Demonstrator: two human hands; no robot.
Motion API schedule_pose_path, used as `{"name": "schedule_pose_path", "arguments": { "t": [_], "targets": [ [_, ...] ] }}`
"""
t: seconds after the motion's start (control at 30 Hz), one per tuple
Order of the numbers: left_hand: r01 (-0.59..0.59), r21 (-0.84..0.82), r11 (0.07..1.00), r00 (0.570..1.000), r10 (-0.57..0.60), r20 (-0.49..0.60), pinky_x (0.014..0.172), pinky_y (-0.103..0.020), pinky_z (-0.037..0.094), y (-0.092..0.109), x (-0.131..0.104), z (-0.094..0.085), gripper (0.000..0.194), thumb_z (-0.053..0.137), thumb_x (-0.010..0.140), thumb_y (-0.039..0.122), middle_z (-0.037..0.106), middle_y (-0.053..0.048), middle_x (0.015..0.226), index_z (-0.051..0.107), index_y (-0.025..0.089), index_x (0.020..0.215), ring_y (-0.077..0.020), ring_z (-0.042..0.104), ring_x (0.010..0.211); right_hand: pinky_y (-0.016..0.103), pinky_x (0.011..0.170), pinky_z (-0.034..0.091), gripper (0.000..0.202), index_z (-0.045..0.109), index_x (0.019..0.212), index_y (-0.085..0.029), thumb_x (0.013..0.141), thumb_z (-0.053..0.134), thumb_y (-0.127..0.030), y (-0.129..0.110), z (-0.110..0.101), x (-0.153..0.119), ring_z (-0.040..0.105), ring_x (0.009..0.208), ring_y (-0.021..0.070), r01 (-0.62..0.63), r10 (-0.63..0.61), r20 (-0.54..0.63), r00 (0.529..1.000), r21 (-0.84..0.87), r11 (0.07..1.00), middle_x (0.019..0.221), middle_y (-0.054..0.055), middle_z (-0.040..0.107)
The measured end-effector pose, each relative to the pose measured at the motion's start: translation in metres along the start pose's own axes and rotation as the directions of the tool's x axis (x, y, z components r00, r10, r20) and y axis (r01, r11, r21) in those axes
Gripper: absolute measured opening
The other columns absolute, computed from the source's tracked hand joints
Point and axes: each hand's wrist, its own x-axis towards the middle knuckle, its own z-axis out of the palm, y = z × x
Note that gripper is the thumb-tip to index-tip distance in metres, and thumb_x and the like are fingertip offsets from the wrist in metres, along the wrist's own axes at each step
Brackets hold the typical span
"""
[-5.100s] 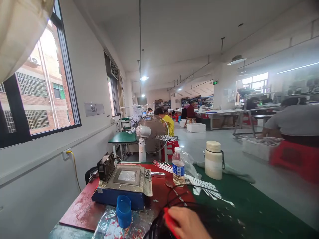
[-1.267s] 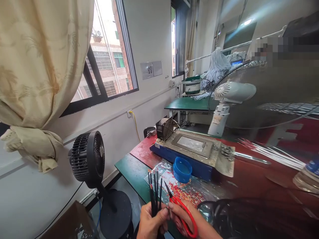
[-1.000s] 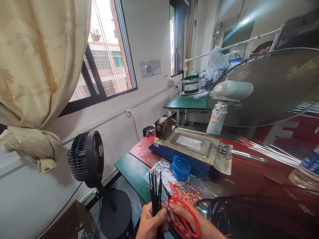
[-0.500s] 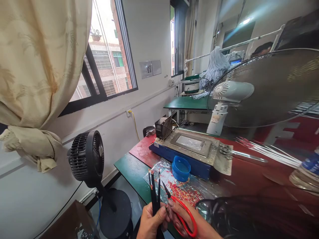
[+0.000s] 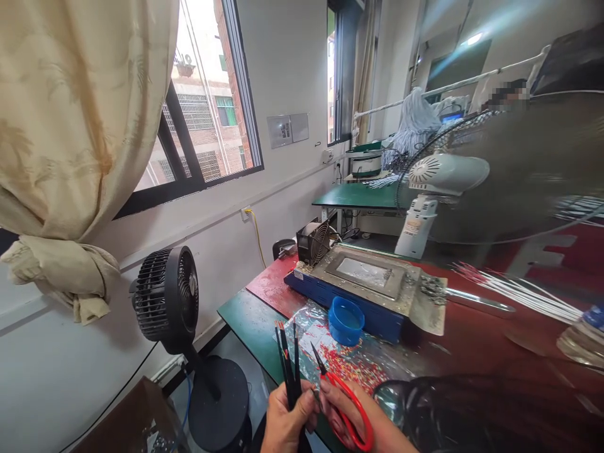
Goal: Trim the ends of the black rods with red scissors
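Note:
My left hand [image 5: 284,412] is closed around several black cables [image 5: 290,371]. Their upper ends stick up past my thumb and show thin coloured wires with bare tips. Beside it, my right hand [image 5: 352,409] grips a pair of red-handled scissors [image 5: 353,402]. The dark pointed blades angle up and left, closed together and a little apart from the cables. The fingertips of both hands nearly meet. Just beyond, many small red and yellow wire bits [image 5: 349,362] lie scattered on a clear plastic sheet [image 5: 311,314].
A round blue container [image 5: 346,321] stands against a blue-sided solder pot [image 5: 361,270] with a small box fan [image 5: 314,242] behind. A dark cable coil [image 5: 472,409] lies at right, near white wires [image 5: 519,289]. A black floor fan [image 5: 167,296] stands left; a white fan [image 5: 422,201] stands behind.
The cable ends have tilted slightly left, away from the scissors. Both hands keep their grip, and the whole view has shifted a little.

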Motion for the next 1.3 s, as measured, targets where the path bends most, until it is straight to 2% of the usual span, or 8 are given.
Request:
{"name": "schedule_pose_path", "arguments": {
  "t": [0.1, 0.33, 0.53, 0.77, 0.9, 1.07, 1.13, 1.3],
  "targets": [
    [0.005, 0.047, 0.999, 1.0, -0.005, -0.004, 0.046, -0.024, 0.023, 0.001, -0.001, -0.001, 0.037, 0.066, 0.06, 0.045, 0.048, 0.004, 0.045, 0.058, 0.011, 0.069, -0.0044, 0.037, 0.042, 0.018, 0.035, 0.028, 0.057, 0.048, 0.053, -0.015, 0.068, 0.047, -0.07, -0.005, 0.001, -0.002, 0.037, 0.031, 0.0043, -0.004, 0.004, -0.006, 1.0, -0.023, 1.0, 0.035, -0.005, 0.042],
    [-0.016, 0.036, 0.999, 1.0, 0.015, 0.023, 0.046, -0.025, 0.021, 0.0, -0.002, 0.001, 0.038, 0.068, 0.056, 0.047, 0.048, 0.003, 0.046, 0.058, 0.012, 0.066, -0.0044, 0.036, 0.042, 0.018, 0.033, 0.025, 0.055, 0.048, 0.051, -0.016, 0.068, 0.05, -0.068, -0.008, 0.005, -0.004, 0.035, 0.028, 0.0043, 0.007, -0.006, -0.009, 1.0, 0.01, 1.0, 0.033, -0.006, 0.04],
    [-0.005, 0.016, 1.0, 1.0, 0.004, 0.02, 0.046, -0.024, 0.021, 0.0, -0.001, 0.001, 0.035, 0.069, 0.055, 0.044, 0.049, 0.003, 0.047, 0.059, 0.013, 0.066, -0.0042, 0.035, 0.042, 0.018, 0.036, 0.022, 0.051, 0.048, 0.05, -0.015, 0.068, 0.055, -0.062, -0.017, 0.014, -0.015, 0.034, 0.032, 0.0035, -0.008, 0.019, -0.146, 0.989, 0.075, 0.997, 0.036, -0.006, 0.04],
    [-0.026, -0.022, 0.999, 0.997, 0.028, 0.07, 0.048, -0.024, 0.023, -0.002, 0.0, -0.001, 0.03, 0.07, 0.057, 0.04, 0.053, 0.002, 0.049, 0.059, 0.013, 0.065, -0.0047, 0.038, 0.045, 0.018, 0.034, 0.019, 0.048, 0.047, 0.048, -0.016, 0.065, 0.059, -0.06, -0.017, 0.014, -0.017, 0.031, 0.031, 0.0034, -0.064, 0.079, -0.095, 0.992, 0.148, 0.987, 0.035, -0.006, 0.038],
    [-0.029, -0.02, 0.999, 0.994, 0.031, 0.101, 0.048, -0.024, 0.024, -0.003, 0.0, -0.003, 0.029, 0.07, 0.058, 0.039, 0.052, 0.002, 0.05, 0.059, 0.014, 0.067, -0.0051, 0.039, 0.045, 0.019, 0.033, 0.018, 0.05, 0.045, 0.047, -0.017, 0.065, 0.057, -0.062, -0.018, 0.012, -0.015, 0.029, 0.03, 0.0029, -0.069, 0.081, -0.095, 0.992, 0.131, 0.989, 0.035, -0.007, 0.037],
    [-0.05, -0.008, 0.999, 0.993, 0.05, 0.11, 0.049, -0.024, 0.024, -0.002, -0.001, -0.001, 0.027, 0.069, 0.058, 0.038, 0.054, 0.001, 0.052, 0.059, 0.014, 0.064, -0.0051, 0.039, 0.046, 0.019, 0.036, 0.022, 0.048, 0.046, 0.049, -0.016, 0.065, 0.059, -0.06, -0.022, 0.009, -0.014, 0.035, 0.033, 0.0039, -0.085, 0.092, -0.055, 0.994, 0.111, 0.99, 0.037, -0.006, 0.04],
    [-0.052, -0.004, 0.999, 0.994, 0.052, 0.092, 0.049, -0.025, 0.024, -0.002, -0.001, -0.001, 0.028, 0.069, 0.057, 0.039, 0.053, 0.001, 0.05, 0.059, 0.013, 0.062, -0.0054, 0.039, 0.045, 0.019, 0.036, 0.022, 0.048, 0.046, 0.049, -0.016, 0.066, 0.059, -0.059, -0.021, 0.009, -0.013, 0.035, 0.033, 0.0041, -0.063, 0.07, -0.06, 0.996, 0.109, 0.992, 0.036, -0.006, 0.04],
    [0.01, 0.031, 0.999, 0.999, -0.008, -0.053, 0.047, -0.024, 0.023, -0.004, 0.001, -0.003, 0.037, 0.071, 0.053, 0.044, 0.047, 0.004, 0.044, 0.06, 0.012, 0.067, -0.0051, 0.036, 0.042, 0.019, 0.035, 0.02, 0.05, 0.048, 0.052, -0.016, 0.062, 0.059, -0.064, -0.017, 0.012, -0.013, 0.033, 0.032, 0.0038, -0.039, 0.054, -0.129, 0.99, 0.111, 0.993, 0.036, -0.007, 0.039]
  ]
}}
